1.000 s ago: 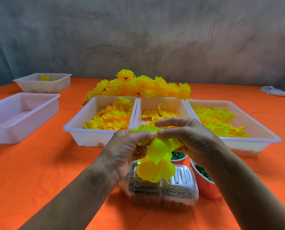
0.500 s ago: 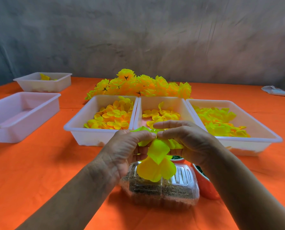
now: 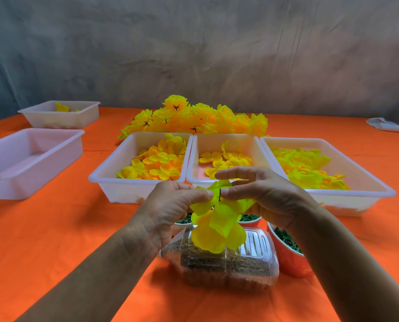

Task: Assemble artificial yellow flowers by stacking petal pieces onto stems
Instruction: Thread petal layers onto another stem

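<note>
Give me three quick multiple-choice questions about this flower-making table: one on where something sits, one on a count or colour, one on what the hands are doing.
1. Where is the pile of finished flowers?
A. Behind the row of three trays
B. Inside the left empty tray
C. On the clear box

2. How many white trays stand on the orange cloth?
A. Three
B. Five
C. Seven

3. What are the hands doing?
A. Both lie flat on the cloth
B. Both hold the petal stack on a thin dark stem
C. One reaches into a tray

Answers:
1 A: the flowers lie past the petal trays, toward the wall.
2 B: three side by side in the middle, two more at the left.
3 B: the left hand and right hand pinch the yellow petal stack around the stem, above the clear box.
</note>
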`<state>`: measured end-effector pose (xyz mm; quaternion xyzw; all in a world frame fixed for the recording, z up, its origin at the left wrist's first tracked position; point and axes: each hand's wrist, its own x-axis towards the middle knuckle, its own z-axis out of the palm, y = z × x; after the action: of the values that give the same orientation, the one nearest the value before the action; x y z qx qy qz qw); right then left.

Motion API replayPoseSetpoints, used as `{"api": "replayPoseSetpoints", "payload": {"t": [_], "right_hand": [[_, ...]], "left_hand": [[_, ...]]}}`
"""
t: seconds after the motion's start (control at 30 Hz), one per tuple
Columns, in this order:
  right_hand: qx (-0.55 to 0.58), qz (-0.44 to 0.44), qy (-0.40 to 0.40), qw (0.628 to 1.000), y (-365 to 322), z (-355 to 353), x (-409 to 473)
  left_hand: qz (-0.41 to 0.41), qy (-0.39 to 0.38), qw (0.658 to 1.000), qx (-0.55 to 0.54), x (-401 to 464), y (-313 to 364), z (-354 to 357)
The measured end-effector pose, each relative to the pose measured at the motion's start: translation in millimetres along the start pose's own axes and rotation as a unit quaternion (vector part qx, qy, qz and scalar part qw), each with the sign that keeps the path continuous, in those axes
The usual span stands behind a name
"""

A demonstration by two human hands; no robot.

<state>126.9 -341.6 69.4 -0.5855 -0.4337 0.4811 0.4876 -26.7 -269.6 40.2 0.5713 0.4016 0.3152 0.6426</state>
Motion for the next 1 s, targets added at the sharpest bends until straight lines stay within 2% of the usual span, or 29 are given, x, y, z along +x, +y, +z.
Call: {"api": "replayPoseSetpoints", "payload": {"t": [0.6,1.0], "right_hand": [[-0.071,0.011,0.015,0.997,11,1,3],[-0.107,0.01,0.003,0.994,20,4,10]], "left_hand": [[0.025,0.027,0.998,0.054,4,-12,1],[0.084,0.039,0.987,0.128,4,-25,6]]}}
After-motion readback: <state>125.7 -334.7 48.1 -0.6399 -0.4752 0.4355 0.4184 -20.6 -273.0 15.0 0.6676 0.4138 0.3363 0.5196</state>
